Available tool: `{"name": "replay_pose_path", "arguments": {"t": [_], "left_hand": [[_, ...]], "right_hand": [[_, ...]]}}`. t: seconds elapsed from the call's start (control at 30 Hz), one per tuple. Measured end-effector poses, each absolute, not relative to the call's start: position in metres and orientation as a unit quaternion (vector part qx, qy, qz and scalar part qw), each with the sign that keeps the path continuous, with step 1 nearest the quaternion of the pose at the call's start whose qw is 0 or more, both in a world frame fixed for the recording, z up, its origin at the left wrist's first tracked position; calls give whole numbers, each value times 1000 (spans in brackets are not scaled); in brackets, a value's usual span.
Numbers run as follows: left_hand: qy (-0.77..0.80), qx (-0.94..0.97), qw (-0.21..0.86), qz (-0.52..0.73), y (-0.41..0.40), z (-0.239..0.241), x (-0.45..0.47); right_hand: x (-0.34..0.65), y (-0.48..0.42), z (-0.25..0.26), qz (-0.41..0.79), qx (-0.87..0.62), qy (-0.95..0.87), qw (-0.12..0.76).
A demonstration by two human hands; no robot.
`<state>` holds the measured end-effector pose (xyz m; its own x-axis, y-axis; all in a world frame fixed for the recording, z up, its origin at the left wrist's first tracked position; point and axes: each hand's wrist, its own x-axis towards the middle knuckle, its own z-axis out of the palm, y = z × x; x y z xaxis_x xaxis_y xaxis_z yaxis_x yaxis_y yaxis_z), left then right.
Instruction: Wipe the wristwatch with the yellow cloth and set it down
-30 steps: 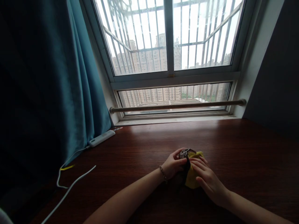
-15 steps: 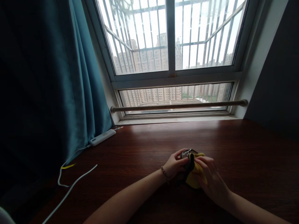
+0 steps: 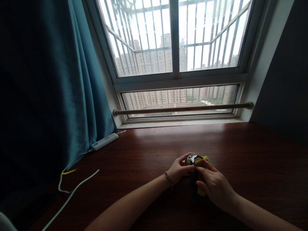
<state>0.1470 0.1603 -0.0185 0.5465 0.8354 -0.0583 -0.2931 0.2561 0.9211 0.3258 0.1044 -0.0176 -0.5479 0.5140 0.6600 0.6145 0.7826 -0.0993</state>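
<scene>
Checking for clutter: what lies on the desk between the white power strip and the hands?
Only bare wood desk in the head view, from the power strip to the hands.

Tabletop bare right of and beyond both hands. Left side: white cable loops across, power strip near the curtain. Rail bars the window end.
</scene>
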Motion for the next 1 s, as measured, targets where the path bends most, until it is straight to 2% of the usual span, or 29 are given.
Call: {"name": "replay_pose_path", "arguments": {"t": [0.17,0.27,0.37,0.5,0.6,0.67,0.83,1.0], "left_hand": [[298,472,731,393,161,-21,148],[304,472,725,400,162,-25,148],[307,471,721,405,163,-28,149],[304,464,722,413,164,-29,150],[300,458,723,421,164,-28,151],[301,453,721,429,164,-29,151],[309,453,722,421,166,-31,153],[320,438,732,412,163,-25,154]], "right_hand": [[324,107,-27,-172,-375,-864,290],[324,105,-35,-109,-412,-867,257],[328,104,-34,-13,-364,-896,254],[336,107,-26,58,-271,-903,330],[340,109,-20,29,-261,-878,399],[340,110,-18,-4,-275,-869,411],[329,111,-16,-46,-316,-885,339],[328,112,-25,-86,-352,-880,306]]}}
